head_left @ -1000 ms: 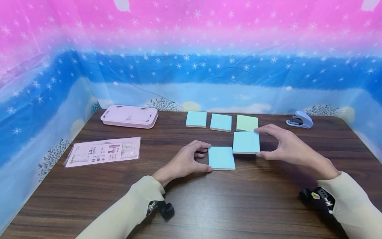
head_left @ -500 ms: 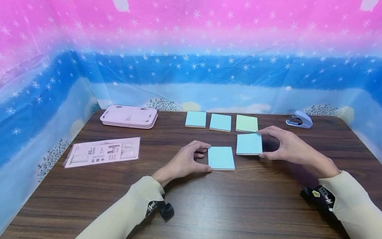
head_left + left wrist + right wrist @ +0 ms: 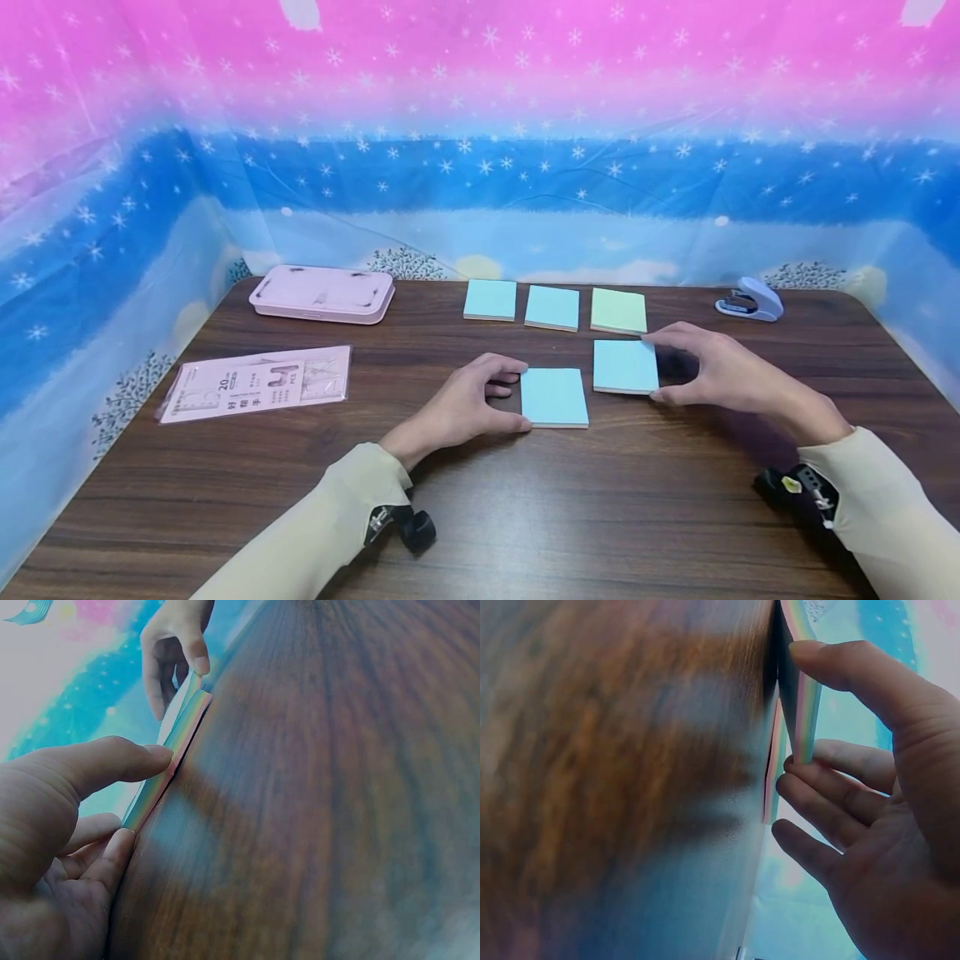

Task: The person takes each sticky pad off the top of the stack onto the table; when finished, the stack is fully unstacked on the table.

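Observation:
Two light-blue sticky-note pads lie on the brown table (image 3: 525, 517). My left hand (image 3: 519, 394) pinches the left edge of the nearer pad (image 3: 555, 398) between thumb and forefinger; the left wrist view shows that pad's edge (image 3: 161, 787) under my thumb. My right hand (image 3: 654, 368) grips the right edge of the other pad (image 3: 624, 367) the same way. In the right wrist view this pad's striped edge (image 3: 804, 712) sits between my thumb and fingers (image 3: 832, 810). The two pads lie side by side, a small gap apart.
Behind them three more pads stand in a row: blue (image 3: 490, 299), blue (image 3: 552, 307), green (image 3: 618, 311). A small stapler (image 3: 748, 300) sits at the back right, a pink case (image 3: 322, 293) at the back left, a flat packet (image 3: 255, 383) at the left. Printed cloth walls the table.
My right hand has shifted its pad a little to the right and toward me, setting it down flat. My left hand and its pad have stayed put.

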{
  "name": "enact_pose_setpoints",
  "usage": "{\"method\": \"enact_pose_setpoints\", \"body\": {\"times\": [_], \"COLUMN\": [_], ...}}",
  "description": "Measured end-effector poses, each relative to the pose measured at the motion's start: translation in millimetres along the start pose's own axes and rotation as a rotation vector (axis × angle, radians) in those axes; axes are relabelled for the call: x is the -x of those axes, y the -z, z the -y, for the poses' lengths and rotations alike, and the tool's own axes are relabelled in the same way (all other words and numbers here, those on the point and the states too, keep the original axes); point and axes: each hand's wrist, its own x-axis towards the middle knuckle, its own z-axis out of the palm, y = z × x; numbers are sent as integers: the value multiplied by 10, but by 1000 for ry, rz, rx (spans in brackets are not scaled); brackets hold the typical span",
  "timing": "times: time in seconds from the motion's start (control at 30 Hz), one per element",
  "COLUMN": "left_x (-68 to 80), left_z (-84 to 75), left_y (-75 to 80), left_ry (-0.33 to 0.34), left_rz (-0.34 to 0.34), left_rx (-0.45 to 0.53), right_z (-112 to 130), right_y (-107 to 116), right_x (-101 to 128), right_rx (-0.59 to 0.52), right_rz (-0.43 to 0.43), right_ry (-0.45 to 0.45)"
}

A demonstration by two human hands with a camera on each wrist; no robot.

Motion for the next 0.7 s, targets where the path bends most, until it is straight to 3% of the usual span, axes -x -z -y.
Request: {"method": "enact_pose_setpoints", "body": {"times": [0.7], "left_x": [-4], "left_z": [-6], "left_y": [6], "left_ry": [8], "left_rz": [4], "left_rx": [-4], "right_z": [-11], "right_y": [-6], "right_x": [5], "right_rx": [30], "right_rz": [60], "right_ry": [-16]}}
